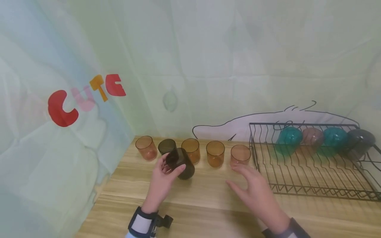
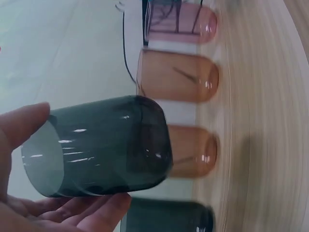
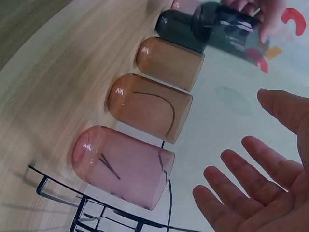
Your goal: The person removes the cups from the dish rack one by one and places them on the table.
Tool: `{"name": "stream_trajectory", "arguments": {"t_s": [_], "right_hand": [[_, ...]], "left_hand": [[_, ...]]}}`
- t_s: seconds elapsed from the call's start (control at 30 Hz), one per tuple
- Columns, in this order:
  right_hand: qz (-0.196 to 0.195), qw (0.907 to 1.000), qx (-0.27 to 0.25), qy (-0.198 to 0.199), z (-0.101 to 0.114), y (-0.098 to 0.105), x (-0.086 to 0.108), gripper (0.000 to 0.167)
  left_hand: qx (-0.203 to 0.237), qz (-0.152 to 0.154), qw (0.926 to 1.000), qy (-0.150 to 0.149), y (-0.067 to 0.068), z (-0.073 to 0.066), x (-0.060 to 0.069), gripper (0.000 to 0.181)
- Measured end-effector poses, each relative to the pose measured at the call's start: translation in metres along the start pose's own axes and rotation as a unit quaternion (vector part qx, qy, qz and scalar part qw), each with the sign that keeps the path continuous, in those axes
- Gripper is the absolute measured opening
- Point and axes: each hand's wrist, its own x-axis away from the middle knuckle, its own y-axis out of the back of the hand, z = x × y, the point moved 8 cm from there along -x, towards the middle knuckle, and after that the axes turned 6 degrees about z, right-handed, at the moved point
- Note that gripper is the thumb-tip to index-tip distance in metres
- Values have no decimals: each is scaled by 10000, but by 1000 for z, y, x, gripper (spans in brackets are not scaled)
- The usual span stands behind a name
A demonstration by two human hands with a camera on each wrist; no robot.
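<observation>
My left hand (image 1: 160, 181) grips a dark grey-green glass tumbler (image 1: 186, 167) by its rim end, thumb on one side and fingers on the other. The tumbler is tilted above the table, its base toward the right. Behind it stands a row of upright tumblers: a pink one (image 1: 146, 148) at the left, a dark one (image 1: 167, 145), an amber one (image 1: 191, 150), another amber one (image 1: 215, 154), and a pink one (image 1: 240, 153) at the right end. My right hand (image 1: 257, 190) hovers with spread fingers just before that right pink tumbler, holding nothing.
A black wire dish rack (image 1: 297, 188) stands on the right of the wooden table (image 1: 205, 201). Along its back sit upturned glasses: a teal one (image 1: 288, 140), a pink one (image 1: 312, 137), another teal one (image 1: 335, 138) and a dark grey one (image 1: 360, 142). A printed cloth (image 1: 208, 66) hangs behind.
</observation>
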Motion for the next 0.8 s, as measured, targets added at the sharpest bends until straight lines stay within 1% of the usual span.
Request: {"name": "stream_trajectory", "arguments": {"t_s": [0.13, 0.27, 0.33, 0.43, 0.53, 0.6, 0.7, 0.8], "right_hand": [[1, 10000, 48, 9, -1, 3, 0, 47], [54, 9999, 99, -36, -1, 5, 0, 48], [73, 9999, 112, -62, -2, 5, 1, 48], [76, 9999, 90, -95, -3, 6, 1, 48], [70, 9999, 73, -114, -5, 6, 1, 48], [62, 9999, 73, -117, -5, 6, 1, 48], [48, 9999, 86, -113, -6, 7, 1, 48], [31, 9999, 119, -108, -6, 7, 1, 47]], "left_hand": [[-333, -160, 9993, 28, 23, 8, 0, 77], [-623, -405, 9971, 181, 46, 18, 1, 82], [-802, -540, 9950, 262, 56, 23, 2, 84], [-1156, -759, 9898, 349, 70, 29, 2, 84], [-1271, -985, 9861, 417, 82, 37, -1, 83], [-1252, -1132, 9846, 451, 88, 42, -2, 82], [-1227, -1336, 9822, 482, 97, 50, -4, 81], [-1331, -1558, 9775, 498, 104, 56, -5, 80]]}}
